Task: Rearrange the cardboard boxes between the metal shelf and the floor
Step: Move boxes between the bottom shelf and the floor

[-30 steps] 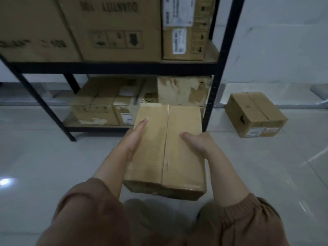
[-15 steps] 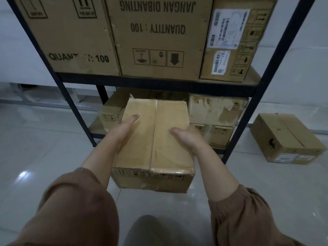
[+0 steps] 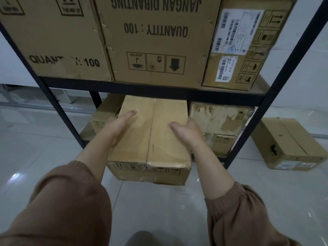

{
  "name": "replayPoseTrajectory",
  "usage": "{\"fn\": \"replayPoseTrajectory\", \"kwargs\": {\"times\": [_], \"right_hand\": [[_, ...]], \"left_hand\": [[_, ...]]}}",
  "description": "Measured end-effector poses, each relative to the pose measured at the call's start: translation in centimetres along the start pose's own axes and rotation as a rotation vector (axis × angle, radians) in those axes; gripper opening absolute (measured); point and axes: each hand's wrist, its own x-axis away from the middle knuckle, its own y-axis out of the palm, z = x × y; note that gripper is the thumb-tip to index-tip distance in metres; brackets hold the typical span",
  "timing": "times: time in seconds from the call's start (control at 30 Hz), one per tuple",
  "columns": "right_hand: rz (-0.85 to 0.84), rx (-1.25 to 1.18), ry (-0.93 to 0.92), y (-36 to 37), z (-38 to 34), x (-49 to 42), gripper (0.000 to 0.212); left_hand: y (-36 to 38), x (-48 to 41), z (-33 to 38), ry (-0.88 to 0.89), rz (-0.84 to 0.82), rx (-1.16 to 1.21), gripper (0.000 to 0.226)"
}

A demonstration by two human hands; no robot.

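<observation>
I hold a plain cardboard box point(image 3: 154, 139) in the air between both hands, its far end level with the lower opening of the black metal shelf point(image 3: 154, 87). My left hand point(image 3: 118, 125) grips its left edge, thumb on top and fingers hidden down the side. My right hand point(image 3: 187, 131) grips the right edge the same way. Worn boxes point(image 3: 220, 119) sit stacked on the lower shelf to the right, and another box point(image 3: 104, 112) lies behind on the left.
Large printed cartons point(image 3: 156, 39) fill the upper shelf, with a labelled box point(image 3: 241, 45) at their right. One closed box point(image 3: 291, 144) lies on the glossy tiled floor point(image 3: 159, 210) right of the shelf post point(image 3: 276, 86). A white wall stands behind.
I have moved closer to the shelf with the box held in both hands; the box's far end now reaches the lower shelf opening. My grip has not changed.
</observation>
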Motion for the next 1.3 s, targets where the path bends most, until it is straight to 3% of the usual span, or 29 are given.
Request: {"fn": "replayPoseTrajectory", "kwargs": {"times": [0.17, 0.3, 0.43, 0.5, 0.57, 0.7, 0.8, 0.87, 0.97, 1.03, 1.23, 1.3], "right_hand": [[0.014, -0.056, -0.01, -0.4, 0.5, -1.6, 0.05], [-0.034, -0.132, 0.017, -0.1, 1.2, -3.1, 0.054], [-0.043, -0.236, 0.029, 0.1, 1.7, -4.7, 0.052], [-0.042, -0.24, 0.026, 0.1, 1.9, -5.2, 0.059], [-0.044, -0.215, 0.003, 0.3, 1.8, -5.2, 0.081], [-0.102, 0.227, -0.164, 1.3, -0.1, -2.8, 0.119], [-0.29, 0.539, -0.249, 1.8, -1.1, -1.5, 0.13], [-0.37, 0.684, -0.267, 2.1, -0.2, -1.6, 0.126], [-0.136, 0.684, -0.387, 2.9, 1.6, -2.4, 0.082], [-0.053, 0.688, -0.438, 3.2, 1.9, -3.0, 0.075], [-0.301, 0.967, -0.34, 3.3, 0.7, -3.7, 0.143], [-0.344, 1.071, -0.32, 3.8, 0.9, -3.5, 0.156]], "left_hand": [[1.2, -1.9, 0.2, -0.002, -0.023, -0.016, 0.088], [1.7, -4.2, 0.1, 0.042, -0.008, -0.127, 0.068], [2.1, -6.7, 0.5, 0.116, 0.024, -0.201, 0.073], [2.4, -7.6, 1.1, 0.121, 0.05, -0.214, 0.076], [2.6, -8.6, 1.9, 0.11, 0.063, -0.255, 0.08], [3.0, -10.3, 3.3, 0.123, 0.124, -0.326, 0.089], [3.2, -10.7, 3.7, 0.134, 0.167, -0.349, 0.091], [3.0, -10.6, 3.4, 0.12, 0.157, -0.351, 0.1], [2.1, -10.1, 1.7, 0.111, 0.092, -0.394, 0.097], [1.6, -9.9, 0.4, 0.159, 0.084, -0.363, 0.083], [2.1, -9.6, -0.4, 0.212, 0.078, -0.22, 0.066], [2.1, -9.6, -0.5, 0.215, 0.074, -0.217, 0.065]]}}
